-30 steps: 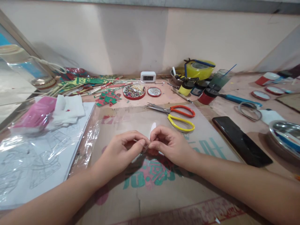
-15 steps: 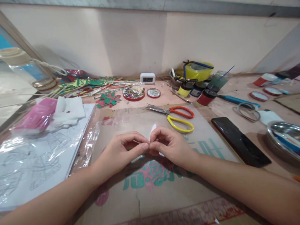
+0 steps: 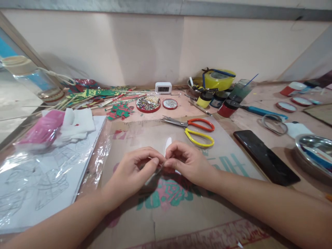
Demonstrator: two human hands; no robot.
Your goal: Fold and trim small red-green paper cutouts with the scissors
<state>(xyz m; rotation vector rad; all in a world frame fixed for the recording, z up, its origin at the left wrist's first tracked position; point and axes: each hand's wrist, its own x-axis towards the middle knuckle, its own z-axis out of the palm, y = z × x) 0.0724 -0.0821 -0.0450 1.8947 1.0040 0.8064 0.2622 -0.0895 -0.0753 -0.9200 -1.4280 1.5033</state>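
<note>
My left hand [image 3: 137,169] and my right hand [image 3: 190,164] meet fingertip to fingertip over the middle of the work sheet. A narrow white strip [image 3: 168,142] with a rounded end rises from behind my right fingers, which pinch its lower part. My left thumb and forefinger are closed at the same spot; what lies between them is too small and hidden to make out. Just beyond my right hand lie scissors [image 3: 190,128] with one red-orange and one yellow handle, blades pointing left. Under both hands is printed cardboard [image 3: 129,221] with a clear plastic cover.
Drawings in plastic [image 3: 52,186] lie at left, with white tissue [image 3: 77,126] and a pink packet [image 3: 45,129]. Behind are a bead dish [image 3: 147,104], a small clock [image 3: 163,88] and paint jars [image 3: 228,108]. A phone [image 3: 266,157] and a metal bowl [image 3: 302,155] are at right.
My left thumb has drawn back slightly to the left, away from my right fingertips. The right hand and the white strip have barely moved.
</note>
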